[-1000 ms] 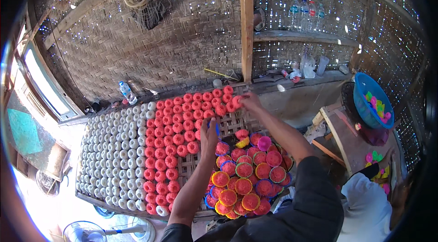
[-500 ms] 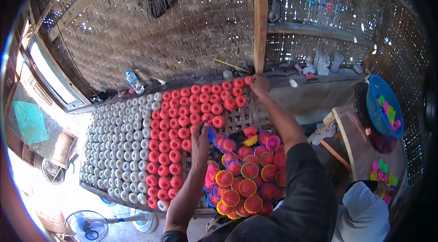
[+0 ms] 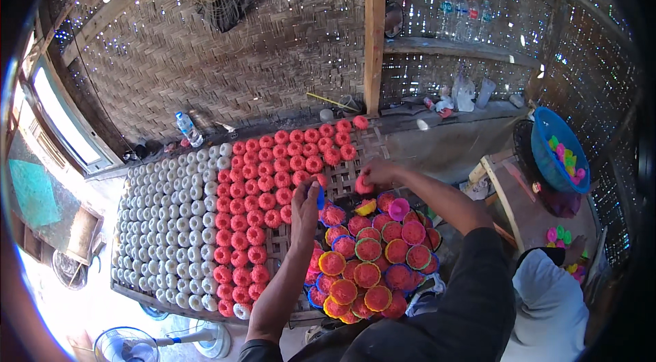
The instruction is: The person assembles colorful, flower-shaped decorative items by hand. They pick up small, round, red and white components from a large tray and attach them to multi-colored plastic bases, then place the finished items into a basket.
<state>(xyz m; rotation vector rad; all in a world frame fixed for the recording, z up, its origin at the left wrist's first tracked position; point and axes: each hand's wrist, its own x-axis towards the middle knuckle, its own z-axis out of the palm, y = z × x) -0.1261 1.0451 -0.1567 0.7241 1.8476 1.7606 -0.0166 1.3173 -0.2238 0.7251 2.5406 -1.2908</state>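
My left hand [image 3: 305, 208] is closed on a small blue mould cup [image 3: 320, 198], just above the pile of cups. My right hand [image 3: 380, 174] has its fingers closed on a red ring-shaped cake [image 3: 363, 186] at the pile's far side. That pile holds many fluted plastic cups [image 3: 367, 250] in yellow, blue, pink and green, most filled with red stringy stuff. Rows of red rings [image 3: 255, 217] with dimpled centres cover the middle of a woven slatted rack [image 3: 337, 177]. White rings [image 3: 171, 225] of the same shape fill its left part.
A woven bamboo wall and a wooden post [image 3: 374, 34] stand behind the rack. At the right, a blue basin [image 3: 543, 147] holds bright cups, and a person in a white head covering [image 3: 547, 300] sits nearby. A fan [image 3: 126, 345] is at the lower left.
My right hand has left a red ring at the far right end of the back row and come nearer, now gripping another at the pile. The left hand keeps the blue cup.
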